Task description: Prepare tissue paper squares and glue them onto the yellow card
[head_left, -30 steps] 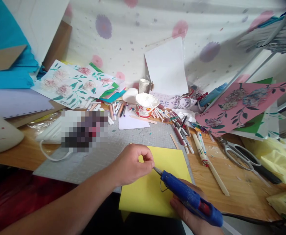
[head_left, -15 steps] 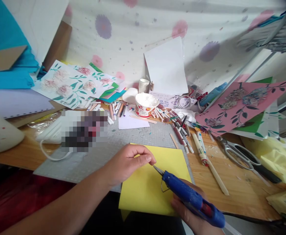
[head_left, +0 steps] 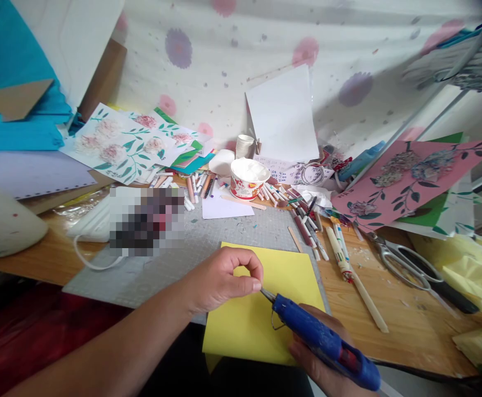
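My right hand (head_left: pixel 321 353) grips a blue glue gun (head_left: pixel 325 342) low at the right, its metal nozzle pointing up and left. My left hand (head_left: pixel 220 278) has thumb and forefinger pinched together right at the nozzle tip; whatever sits between the fingers is too small to tell. Both hands hover over a yellow sheet of paper (head_left: pixel 257 320) lying on a grey cutting mat (head_left: pixel 162 270) at the desk's front edge.
A paper cup (head_left: pixel 249 177) stands behind the mat among several scattered markers (head_left: pixel 307 226). Scissors (head_left: pixel 406 262) and a wooden stick (head_left: pixel 368 300) lie on the right. Flower-printed cards (head_left: pixel 120 140) lie at back left, a pink flower card (head_left: pixel 406 176) at right. The gun's cord (head_left: pixel 431 372) trails right.
My left hand's fingers spread slightly half a second ago and have closed again at the nozzle tip. The glue gun stays nearly still; the view shifted slightly.
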A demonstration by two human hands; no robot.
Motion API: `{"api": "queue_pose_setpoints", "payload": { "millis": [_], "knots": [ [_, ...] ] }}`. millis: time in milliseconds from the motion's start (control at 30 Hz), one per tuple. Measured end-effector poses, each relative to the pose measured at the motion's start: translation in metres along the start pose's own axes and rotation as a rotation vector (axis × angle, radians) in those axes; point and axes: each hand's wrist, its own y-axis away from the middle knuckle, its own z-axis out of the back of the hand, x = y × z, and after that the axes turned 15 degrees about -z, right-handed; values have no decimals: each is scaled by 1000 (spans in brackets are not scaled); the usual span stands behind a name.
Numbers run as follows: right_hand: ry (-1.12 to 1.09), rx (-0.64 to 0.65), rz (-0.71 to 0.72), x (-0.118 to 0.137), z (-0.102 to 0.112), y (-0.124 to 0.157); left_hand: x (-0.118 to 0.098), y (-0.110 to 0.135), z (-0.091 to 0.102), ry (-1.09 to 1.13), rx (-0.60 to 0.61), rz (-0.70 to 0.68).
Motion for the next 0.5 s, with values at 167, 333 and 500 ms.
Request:
{"api": "queue_pose_setpoints", "payload": {
  "millis": [167, 333, 500],
  "knots": [
    [-38, 21, -33, -4, -2, 0, -1, 1, 0, 13, -79, 20],
    [-63, 50, -30, -2, 0, -4, -1, 6, -1, 14, -142, 45],
    [-115, 23, 18, -4, -3, -6, -4, 15, -1, 29, -189, 52]
  ]
}}
